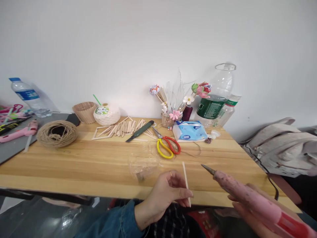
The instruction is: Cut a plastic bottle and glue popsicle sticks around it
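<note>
Between thumb and fingers, my left hand (170, 190) pinches a thin wooden stick (185, 177) upright near the table's front edge. On the right, my right hand (252, 211) is wrapped round a pink glue gun (247, 198), whose dark metal tip points left toward the stick without touching it. Scissors (168, 147) with one yellow and one red handle lie beyond my left hand. A crumpled clear plastic piece (143, 163) rests left of them. Behind is a pile of wooden sticks (126, 127), with a green cutter knife (140, 131) beside it.
Twine (58, 133), a pleated brown cup (84, 112) and a wrapped coconut (107, 114) stand at the left. A flower pot (170, 119), tissue pack (190, 131) and large bottle (213, 105) line the back. A dark cable (264, 168) runs over the right edge.
</note>
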### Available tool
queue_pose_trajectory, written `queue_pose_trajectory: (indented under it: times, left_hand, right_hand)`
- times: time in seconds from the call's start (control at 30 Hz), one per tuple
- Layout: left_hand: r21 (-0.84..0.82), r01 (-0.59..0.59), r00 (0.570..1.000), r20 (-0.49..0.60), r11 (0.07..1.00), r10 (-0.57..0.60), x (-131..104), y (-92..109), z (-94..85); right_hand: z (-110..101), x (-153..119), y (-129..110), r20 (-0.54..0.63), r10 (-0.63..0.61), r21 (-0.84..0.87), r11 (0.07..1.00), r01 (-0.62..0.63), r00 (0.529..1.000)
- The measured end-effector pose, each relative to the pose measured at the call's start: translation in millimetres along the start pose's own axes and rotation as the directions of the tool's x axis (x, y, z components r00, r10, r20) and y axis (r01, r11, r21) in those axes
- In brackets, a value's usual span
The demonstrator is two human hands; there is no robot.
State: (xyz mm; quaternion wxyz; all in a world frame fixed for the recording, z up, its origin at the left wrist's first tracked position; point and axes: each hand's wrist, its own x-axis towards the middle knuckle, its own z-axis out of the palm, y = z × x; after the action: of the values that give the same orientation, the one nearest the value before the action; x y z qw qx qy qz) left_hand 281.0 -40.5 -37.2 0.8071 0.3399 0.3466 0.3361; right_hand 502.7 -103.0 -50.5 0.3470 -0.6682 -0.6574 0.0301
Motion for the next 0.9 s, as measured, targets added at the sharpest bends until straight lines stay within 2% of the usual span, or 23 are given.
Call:
queue_pose_trajectory:
  times: [0.03,0.1,0.13,0.17,0.2,0.23,0.3,0.33,0.47,0.77,0.9]
  left_hand:
    - [-0.012,0.018,1.0,0.008,1.0,-0.018,1,-1,-0.1]
    - [-0.03,0.05,0.999,0.012,0.998,-0.05,2,-2,-0.3]
    - [-0.034,0.059,0.998,0.016,0.998,-0.058,2,-3,-0.4]
    - [-0.037,0.064,0.998,0.023,0.997,-0.063,2,-4,-0.5]
    - [-0.037,0.065,0.997,0.037,0.997,-0.064,3,-6,-0.6]
    - [-0.034,0.067,0.996,0.054,0.997,-0.065,2,-6,-0.6]
    - [-0.027,0.071,0.994,0.085,0.997,-0.069,2,-8,-0.6]
    - [-0.021,0.07,0.993,0.096,0.997,-0.068,2,-8,-0.5]
    - [0.0,0.061,0.992,0.106,0.998,-0.061,1,-9,-0.5]
    - [0.016,0.066,0.992,0.107,0.998,-0.067,0,-7,-0.7]
    - [-0.003,0.082,0.991,0.107,0.997,-0.081,0,-6,0.2]
  right_hand:
    - [6,-3,-7,-0.088,0.051,-0.005,0.999,-0.051,0.995]
    - [12,-6,-21,-0.305,0.168,-0.014,0.983,-0.181,0.937]
    - [13,-6,-26,-0.34,0.19,-0.015,0.978,-0.208,0.921]
    - [11,-5,-30,-0.307,0.186,-0.014,0.98,-0.2,0.933]
    - [7,-4,-33,-0.199,0.147,-0.006,0.989,-0.151,0.969]
    - [3,-1,-35,-0.036,0.081,0.014,0.997,-0.08,0.996]
    - [-8,3,-36,0.164,-0.008,0.049,0.999,0.0,0.986]
    - [-12,5,-36,0.21,-0.024,0.053,0.999,0.013,0.977]
    - [-19,6,-39,0.263,-0.03,0.045,0.999,0.018,0.964]
    - [-16,10,-42,0.312,-0.068,0.046,0.997,0.056,0.948]
    - [-18,7,-42,0.319,-0.022,0.033,0.999,0.012,0.948]
